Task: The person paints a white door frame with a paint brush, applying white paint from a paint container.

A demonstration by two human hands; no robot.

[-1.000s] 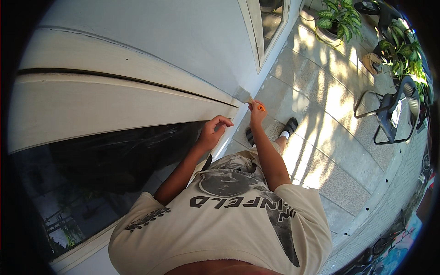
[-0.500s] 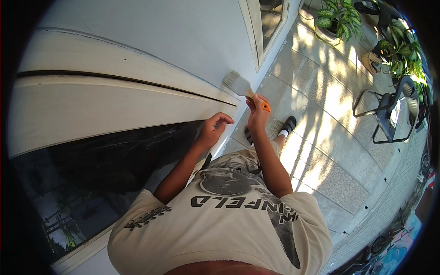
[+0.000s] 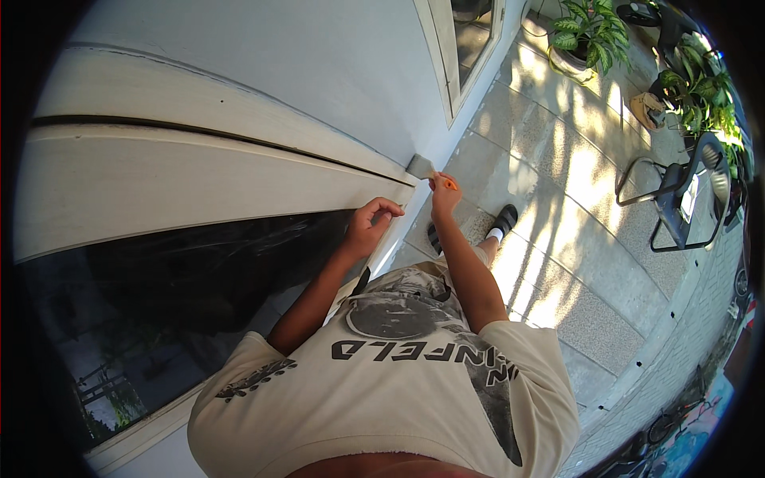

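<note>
My right hand [image 3: 444, 196] is closed round the handle of a flat paintbrush [image 3: 421, 166] with pale bristles and an orange handle end. The bristles meet the low part of the wall, close to the end of the cream wooden frame [image 3: 319, 163]. My left hand [image 3: 368, 226] is beside that frame, above the dark window glass [image 3: 199, 271]. Its fingers are loosely bent and apart from the thumb, with nothing visible in them. Whether the fingertips touch the frame I cannot tell.
A second window frame [image 3: 448, 80] is farther along the white wall [image 3: 319, 64]. Sunlit grey paving [image 3: 550, 199] runs to the right. A potted plant [image 3: 588, 40], a cloth-like tan object [image 3: 648, 111] and a dark metal-framed chair [image 3: 673, 191] stand on that side.
My right hand has shifted slightly, bringing the brush down and to the right, its bristles now lower on the wall near the frame's end. My left hand has barely moved.
</note>
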